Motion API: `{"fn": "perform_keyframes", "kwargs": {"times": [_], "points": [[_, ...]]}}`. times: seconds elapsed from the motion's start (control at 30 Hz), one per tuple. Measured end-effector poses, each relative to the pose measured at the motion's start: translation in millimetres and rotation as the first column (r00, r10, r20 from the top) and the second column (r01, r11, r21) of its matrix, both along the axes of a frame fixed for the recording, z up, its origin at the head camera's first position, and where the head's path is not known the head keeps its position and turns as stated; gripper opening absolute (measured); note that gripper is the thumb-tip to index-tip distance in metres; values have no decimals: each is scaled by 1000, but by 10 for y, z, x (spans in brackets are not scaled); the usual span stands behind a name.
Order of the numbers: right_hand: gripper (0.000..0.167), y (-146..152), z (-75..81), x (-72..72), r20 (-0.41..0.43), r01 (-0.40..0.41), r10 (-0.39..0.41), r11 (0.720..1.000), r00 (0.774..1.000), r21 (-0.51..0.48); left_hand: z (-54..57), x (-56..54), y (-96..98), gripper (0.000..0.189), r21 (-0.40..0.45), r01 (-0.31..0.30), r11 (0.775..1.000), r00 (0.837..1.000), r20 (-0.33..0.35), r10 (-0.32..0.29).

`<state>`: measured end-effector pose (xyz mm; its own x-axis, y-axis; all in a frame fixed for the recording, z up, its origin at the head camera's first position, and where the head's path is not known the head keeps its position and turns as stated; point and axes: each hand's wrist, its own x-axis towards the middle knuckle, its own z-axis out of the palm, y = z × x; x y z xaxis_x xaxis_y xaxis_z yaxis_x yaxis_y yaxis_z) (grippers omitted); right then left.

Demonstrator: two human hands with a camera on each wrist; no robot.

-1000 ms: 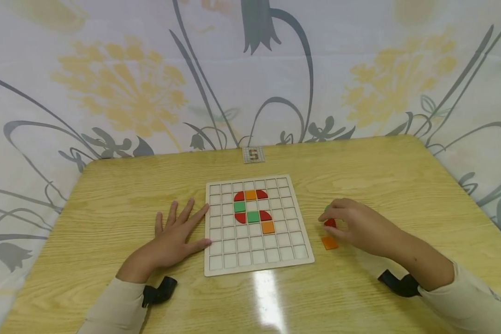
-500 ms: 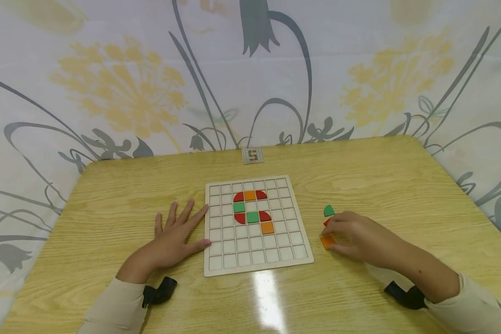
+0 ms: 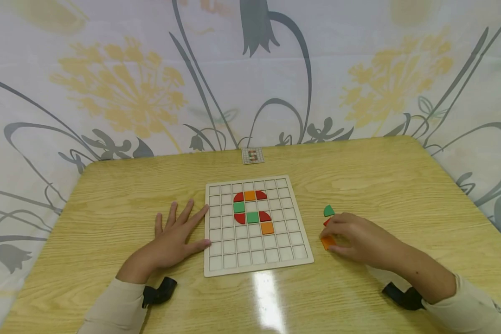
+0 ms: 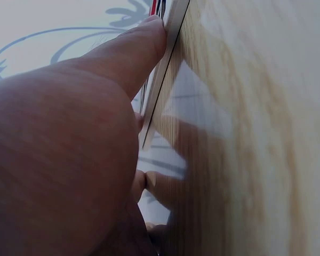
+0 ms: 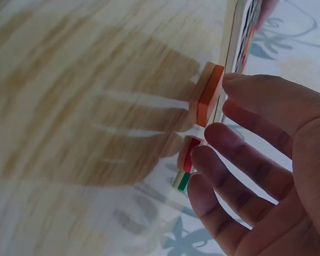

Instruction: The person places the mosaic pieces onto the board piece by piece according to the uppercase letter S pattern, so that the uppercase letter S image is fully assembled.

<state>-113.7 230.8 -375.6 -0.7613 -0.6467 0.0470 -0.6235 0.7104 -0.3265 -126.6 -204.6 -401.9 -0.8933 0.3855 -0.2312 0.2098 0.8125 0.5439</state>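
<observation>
My left hand (image 3: pixel 167 246) lies spread on the table, its thumb and index fingertips at the left edge of the white grid board (image 3: pixel 217 262). On the board, red quarter-round tiles (image 3: pixel 239 218), green square tiles (image 3: pixel 253 216) and orange square tiles (image 3: pixel 267 228) form a curving figure. Right of the board, my right hand (image 3: pixel 355 236) pinches a loose orange square tile (image 3: pixel 327 243) between thumb and fingers, low over the table. A red tile (image 3: pixel 327 222) shows partly from under its fingers. Beyond it lies a green quarter-round tile (image 3: pixel 329 211). The right wrist view shows the thumb against the orange tile (image 5: pixel 210 96).
A small card (image 3: pixel 253 155) with a printed grid and a coloured figure lies at the back of the wooden table (image 3: pixel 150 181). A flower-patterned cloth (image 3: pixel 234 74) hangs behind the table's far edge.
My right hand has come nearer from over the red and green tiles to the orange tile, where its fingers have closed in. The green tile is now uncovered. My left hand stays put.
</observation>
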Motion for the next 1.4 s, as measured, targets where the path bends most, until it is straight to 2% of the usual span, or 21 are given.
{"fn": "perform_keyframes", "kwargs": {"times": [0.13, 0.43, 0.63, 0.9, 1.13, 1.4], "points": [[18, 2, -10, -23, -39, -9, 8, 1000, 999, -21, -2, 0, -5, 83, -3, 0, 1000, 1000, -7, 0], [19, 12, -21, -79, -63, 22, -24, 999, 998, -37, -6, 4, -3, 83, 3, 2, 1000, 1000, 2, -2], [23, 37, -61, -129, -112, -6, -1, 998, 994, -60, -16, 0, -1, 83, -3, 1, 1000, 1000, -2, -1], [26, 72, -65, -180, -100, -7, 4, 999, 995, -31, -1, -1, -1, 83, -2, -1, 1000, 1000, 7, 1], [29, 74, -61, -238, -129, -30, 28, 999, 991, -17, 5, -10, -5, 83, -1, -1, 1000, 1000, -6, 1], [24, 44, -51, -279, -137, -17, 24, 999, 990, 50, -17, -6, -5, 83, -3, 1, 1000, 1000, -5, -1]]}}
